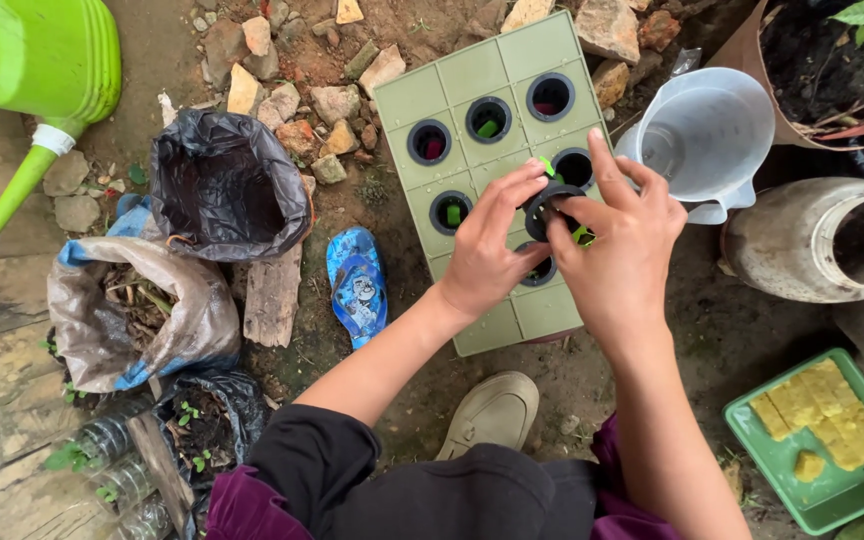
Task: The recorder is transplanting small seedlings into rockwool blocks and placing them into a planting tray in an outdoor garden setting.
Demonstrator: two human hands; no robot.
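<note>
You hold a small black net cup, round with an open rim, tilted slightly, above the right edge of the pale green planting tray. A green seedling leaf pokes from it. The tray lies flat on the dirt ground, its round holes mostly filled with cups.

Left hand, right hand pinching together

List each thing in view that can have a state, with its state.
Left hand: gripping the black cup.
Right hand: gripping the black cup.
Black cup: held above the green board.
Green board: flat, some holes filled.
Jug: looks empty.
Black bag: open.
Green tray: holds yellow cubes.
</note>
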